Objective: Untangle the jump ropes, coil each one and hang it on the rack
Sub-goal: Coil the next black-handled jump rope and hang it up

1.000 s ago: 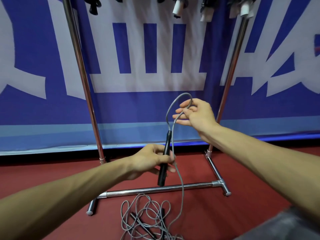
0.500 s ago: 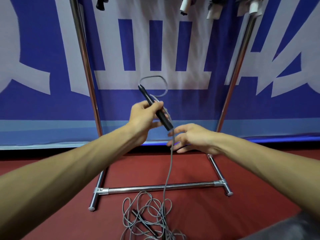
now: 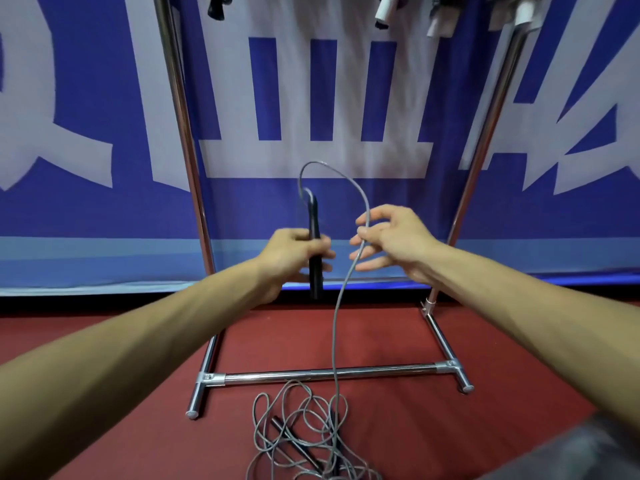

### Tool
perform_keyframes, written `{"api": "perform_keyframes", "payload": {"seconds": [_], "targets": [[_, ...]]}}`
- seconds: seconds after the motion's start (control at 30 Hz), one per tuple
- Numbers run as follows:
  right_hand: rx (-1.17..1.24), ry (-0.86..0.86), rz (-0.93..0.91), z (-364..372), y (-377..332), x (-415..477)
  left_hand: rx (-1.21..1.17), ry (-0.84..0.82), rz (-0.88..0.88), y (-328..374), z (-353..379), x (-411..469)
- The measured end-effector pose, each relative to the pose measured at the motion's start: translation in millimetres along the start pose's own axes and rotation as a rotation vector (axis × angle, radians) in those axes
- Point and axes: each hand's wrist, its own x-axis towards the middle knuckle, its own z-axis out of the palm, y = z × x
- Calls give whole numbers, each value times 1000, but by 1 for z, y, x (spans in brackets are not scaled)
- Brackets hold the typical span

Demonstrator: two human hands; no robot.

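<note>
**Handle gripped in the left hand, cord laid against the right**

A blue and white banner [image 3: 86, 209] is hung as a backdrop and is met along its hem by the back edge of a red floor [image 3: 519, 393]. A chrome rack [image 3: 485, 126] is stood on the floor close to that back edge, with its two uprights [image 3: 180, 116] raised before the banner and a base bar [image 3: 329, 374] laid across between its feet. Both forearms [image 3: 138, 341] are stretched forward between the uprights.

A tangle [image 3: 301, 431] of grey rope and black grips is spread on the floor just in front of the base bar. The left hand [image 3: 291, 254] is closed round the black handle [image 3: 316, 277] of a jump rope, which is held upright, well above the floor. From the top of that handle the grey cord [image 3: 334, 334] is carried up in an arch, down against the right hand [image 3: 391, 242], and on past the base bar into the tangle. The right hand's fingers [image 3: 381, 211] are spread and only lightly bent. Whether the cord is pinched or merely touched cannot be told.

Black and white hanging handles [image 3: 382, 12] are seen at the top of the rack, cut off by the frame.
</note>
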Motion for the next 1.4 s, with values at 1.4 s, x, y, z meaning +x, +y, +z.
{"api": "perform_keyframes", "payload": {"seconds": [1.4], "targets": [[0,-36,100,4,16,0,-276,294,208,-9,-7,0]]}}
